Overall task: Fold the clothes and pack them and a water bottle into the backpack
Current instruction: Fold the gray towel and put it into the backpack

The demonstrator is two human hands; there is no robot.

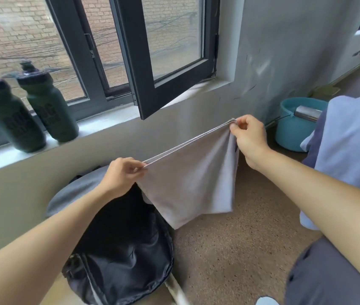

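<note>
A light grey garment point(190, 183) hangs doubled over in the air, stretched between my hands. My left hand point(122, 175) pinches its left top corner and my right hand point(248, 137) pinches the right top corner, held higher. Below it the black backpack point(122, 256) lies open on the floor against the wall. Another grey cloth point(75, 190) lies at the backpack's far end. Two dark green water bottles point(49, 106) point(9, 119) stand on the windowsill at the left.
An open black window sash point(166, 69) juts out over the sill above the garment. A blue bucket point(293, 128) holding a metal cylinder stands by the wall at right. Pale blue fabric point(355, 150) is piled at the right edge. Another person stands far right.
</note>
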